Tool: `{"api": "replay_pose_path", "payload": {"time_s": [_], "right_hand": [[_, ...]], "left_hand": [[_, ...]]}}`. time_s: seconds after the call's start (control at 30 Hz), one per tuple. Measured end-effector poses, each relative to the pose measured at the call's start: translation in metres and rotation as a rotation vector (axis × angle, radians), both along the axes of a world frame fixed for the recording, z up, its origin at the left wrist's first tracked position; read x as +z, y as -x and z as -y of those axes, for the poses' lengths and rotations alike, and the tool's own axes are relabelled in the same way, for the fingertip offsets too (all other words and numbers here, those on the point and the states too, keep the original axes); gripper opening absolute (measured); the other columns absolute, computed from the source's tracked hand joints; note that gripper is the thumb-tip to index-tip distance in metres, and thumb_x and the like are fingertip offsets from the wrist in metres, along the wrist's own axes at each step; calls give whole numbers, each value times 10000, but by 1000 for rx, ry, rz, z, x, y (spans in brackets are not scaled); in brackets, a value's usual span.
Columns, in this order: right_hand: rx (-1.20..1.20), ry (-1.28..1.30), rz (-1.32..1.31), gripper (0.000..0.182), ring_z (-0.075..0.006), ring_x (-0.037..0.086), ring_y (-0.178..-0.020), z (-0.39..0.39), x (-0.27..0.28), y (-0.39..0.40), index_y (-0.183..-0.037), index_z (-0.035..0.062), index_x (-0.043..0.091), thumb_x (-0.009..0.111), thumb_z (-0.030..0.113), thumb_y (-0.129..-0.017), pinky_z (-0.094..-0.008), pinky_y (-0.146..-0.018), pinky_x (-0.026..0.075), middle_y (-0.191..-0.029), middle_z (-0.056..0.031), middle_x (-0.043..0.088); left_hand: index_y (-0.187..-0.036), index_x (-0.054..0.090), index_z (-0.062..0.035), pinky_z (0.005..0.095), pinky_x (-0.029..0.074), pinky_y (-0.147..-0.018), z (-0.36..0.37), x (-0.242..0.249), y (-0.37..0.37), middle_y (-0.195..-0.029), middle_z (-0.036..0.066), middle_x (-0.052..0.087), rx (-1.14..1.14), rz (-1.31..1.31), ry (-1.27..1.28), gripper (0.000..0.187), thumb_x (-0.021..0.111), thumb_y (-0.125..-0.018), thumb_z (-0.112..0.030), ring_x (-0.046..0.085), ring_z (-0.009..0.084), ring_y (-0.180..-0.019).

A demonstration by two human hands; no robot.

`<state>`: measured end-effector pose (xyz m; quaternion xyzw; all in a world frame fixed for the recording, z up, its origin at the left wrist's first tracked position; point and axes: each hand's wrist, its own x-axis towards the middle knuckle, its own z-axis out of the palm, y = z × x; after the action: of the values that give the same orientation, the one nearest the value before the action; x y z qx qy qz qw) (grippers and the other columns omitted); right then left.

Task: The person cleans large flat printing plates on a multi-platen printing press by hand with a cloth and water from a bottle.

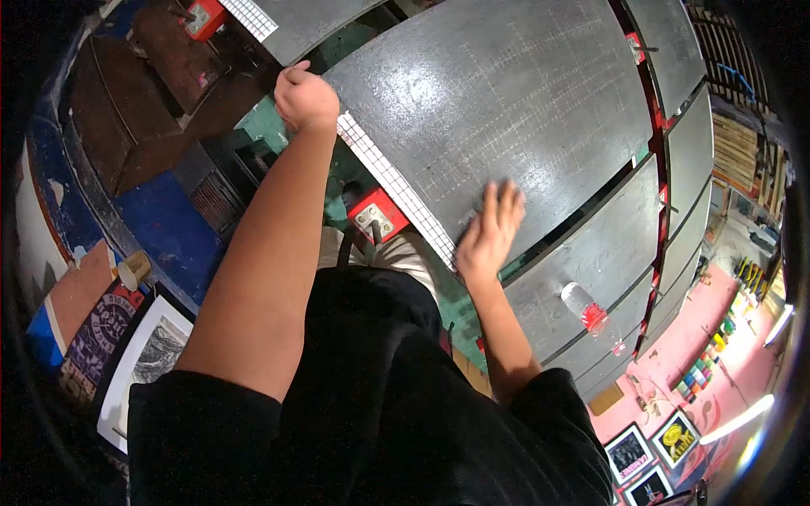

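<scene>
Left hand (305,97) fisted on platen (498,110) corner; right hand (489,232) flat (fingers spread)

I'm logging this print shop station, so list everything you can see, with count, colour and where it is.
Platens: several, dark grey, in a row from the top left to the lower right; the big one with a faint grid is under the hands.
Gridded strip: one, white, along the big platen's near edge.
Red brackets: at least two, one below the strip, one at top left.
Bottle: one, clear with a red label, lying on the next platen.
Framed prints: several, black and white, on the pink wall at bottom right.
Small pots: a row, mixed colours, at right.
Left hand: fist at the platen's far corner.
Right hand: flat on the platen's near edge.
</scene>
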<state>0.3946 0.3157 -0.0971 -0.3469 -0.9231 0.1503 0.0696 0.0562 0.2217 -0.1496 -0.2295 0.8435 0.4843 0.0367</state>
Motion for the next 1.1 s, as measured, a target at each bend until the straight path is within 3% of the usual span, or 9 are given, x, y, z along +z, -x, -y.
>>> {"api": "replay_pose_path", "payload": {"time_s": [0.13,0.2,0.33,0.4,0.53,0.67,0.83,0.93,1.1], "right_hand": [[304,60,-148,594,-490,335,-1521,-3,-4,124,-1501,65,561,567,91,-908,-610,-1261,234,-1617,-235,437],[317,54,-155,608,-464,346,-1523,2,-11,171,-1498,92,568,598,94,-890,-615,-1266,235,-1615,-221,444],[304,108,-273,593,-465,396,-1496,13,-6,127,-1492,129,587,613,83,-901,-634,-1235,275,-1586,-209,484],[306,189,-62,587,-470,373,-1514,22,15,52,-1498,152,591,604,75,-916,-643,-1247,237,-1613,-198,462],[13,102,19,573,-450,341,-1544,-5,15,-49,-1502,131,587,586,55,-934,-635,-1263,181,-1642,-222,421],[-166,-74,-127,554,-480,340,-1531,-96,-11,-44,-1526,93,542,585,75,-974,-604,-1259,233,-1630,-270,409],[-406,-218,-88,535,-495,344,-1521,-217,-34,-21,-1535,88,520,568,70,-1002,-570,-1256,268,-1619,-278,420],[-259,-221,-219,553,-514,345,-1514,-148,-27,-29,-1547,89,506,571,64,-999,-581,-1253,270,-1624,-288,405],[-122,74,-24,614,-509,331,-1529,17,12,-62,-1559,119,504,618,92,-956,-644,-1245,227,-1650,-267,381]], "left_hand": [[-998,826,-144,488,501,-1025,0,-8,0,-1220,167,743,11,-1,84,478,372,-979,-291,666,405,-1150],[-1008,838,-149,485,496,-1045,-1,-1,1,-1253,164,736,38,61,65,467,395,-964,-291,662,402,-1183],[-985,848,-167,484,497,-1053,0,-3,4,-1207,154,761,40,50,123,464,403,-966,-295,673,408,-1166],[-991,850,-175,486,502,-1041,-1,-1,2,-1185,149,770,39,39,148,458,407,-960,-290,679,399,-1165],[-1007,846,-170,485,500,-1040,-4,9,-2,-1186,151,770,-1,39,180,468,396,-951,-285,680,392,-1174],[-1027,843,-160,487,500,-1039,0,-2,3,-1197,149,769,-4,40,136,480,386,-944,-282,680,391,-1176],[-1031,844,-163,489,497,-1039,-2,7,-1,-1229,144,760,-20,39,175,476,397,-943,-299,678,387,-1183],[-1027,846,-169,491,496,-1038,1,0,2,-1226,143,760,4,60,156,471,401,-945,-300,676,388,-1181],[-1044,846,-177,486,492,-1051,1,-2,3,-1242,139,754,11,84,164,474,398,-954,-305,671,394,-1186]]}}
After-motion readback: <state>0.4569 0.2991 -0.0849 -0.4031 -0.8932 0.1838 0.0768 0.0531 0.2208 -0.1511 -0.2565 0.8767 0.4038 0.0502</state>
